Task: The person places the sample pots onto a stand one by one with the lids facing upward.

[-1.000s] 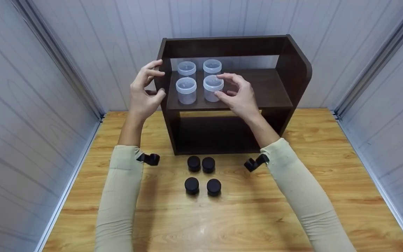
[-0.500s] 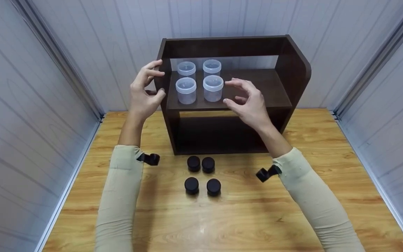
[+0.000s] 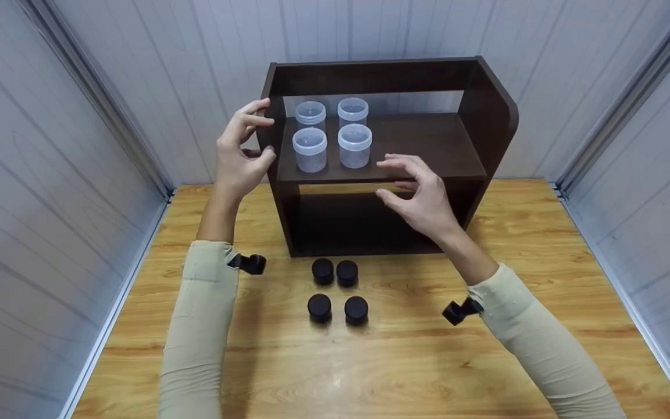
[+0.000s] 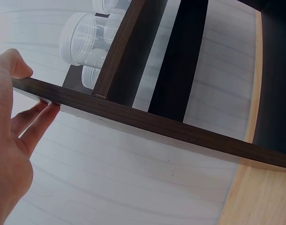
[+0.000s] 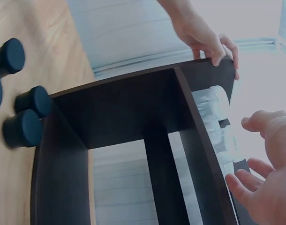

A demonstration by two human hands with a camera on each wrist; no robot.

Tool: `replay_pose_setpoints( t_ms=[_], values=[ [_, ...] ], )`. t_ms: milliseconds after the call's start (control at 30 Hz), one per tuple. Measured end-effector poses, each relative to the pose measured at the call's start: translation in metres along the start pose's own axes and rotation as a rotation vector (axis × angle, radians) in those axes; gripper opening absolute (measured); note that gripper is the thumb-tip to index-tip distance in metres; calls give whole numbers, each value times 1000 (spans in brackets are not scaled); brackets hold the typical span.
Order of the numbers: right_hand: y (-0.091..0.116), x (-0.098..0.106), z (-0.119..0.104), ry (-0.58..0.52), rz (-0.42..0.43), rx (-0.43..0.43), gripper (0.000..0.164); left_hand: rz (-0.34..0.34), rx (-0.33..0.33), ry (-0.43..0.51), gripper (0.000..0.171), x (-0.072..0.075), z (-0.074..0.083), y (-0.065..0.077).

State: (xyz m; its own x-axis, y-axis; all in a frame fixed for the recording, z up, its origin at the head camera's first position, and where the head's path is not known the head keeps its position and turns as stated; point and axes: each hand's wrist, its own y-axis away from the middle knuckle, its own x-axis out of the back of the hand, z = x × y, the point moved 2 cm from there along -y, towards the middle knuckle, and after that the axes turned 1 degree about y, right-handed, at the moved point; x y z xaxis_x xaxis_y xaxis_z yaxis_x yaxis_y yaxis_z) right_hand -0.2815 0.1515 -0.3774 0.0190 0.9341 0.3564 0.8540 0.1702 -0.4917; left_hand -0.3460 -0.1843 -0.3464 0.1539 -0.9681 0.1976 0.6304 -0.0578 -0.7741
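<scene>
Two rows of clear plastic jars without lids stand at the left end of the dark brown shelf's (image 3: 434, 145) upper board: a front pair, left jar (image 3: 310, 154) and right jar (image 3: 355, 150), and a rear pair, left jar (image 3: 310, 113) and right jar (image 3: 353, 109). My left hand (image 3: 239, 154) grips the shelf's left side panel (image 4: 129, 115), thumb on the inner face and fingers on the outer one. Holding nothing, my right hand (image 3: 419, 195) hovers before the upper board's front edge, right of the front jars, thumb and fingers spread apart.
Several short black cylinders (image 3: 356, 311) stand on the wooden tabletop (image 3: 335, 372) in front of the shelf, two close to it and two nearer me. Pale panelled walls (image 3: 79, 174) enclose the left, right and back.
My right hand has left the front right jar and drawn back toward me and to the right. The left hand keeps its grip on the side panel; the jars stay put.
</scene>
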Motion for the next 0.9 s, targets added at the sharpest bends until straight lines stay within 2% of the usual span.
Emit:
replay_pose_setpoints(
  t_ms=[367, 900],
  values=[
    [29, -8, 8, 122, -135, 55, 42, -6, 2, -2, 36, 0, 1, 0],
    [78, -40, 44, 157, -316, 62, 46, 3, -1, 10, 36, 0, -2, 0]
  ],
)
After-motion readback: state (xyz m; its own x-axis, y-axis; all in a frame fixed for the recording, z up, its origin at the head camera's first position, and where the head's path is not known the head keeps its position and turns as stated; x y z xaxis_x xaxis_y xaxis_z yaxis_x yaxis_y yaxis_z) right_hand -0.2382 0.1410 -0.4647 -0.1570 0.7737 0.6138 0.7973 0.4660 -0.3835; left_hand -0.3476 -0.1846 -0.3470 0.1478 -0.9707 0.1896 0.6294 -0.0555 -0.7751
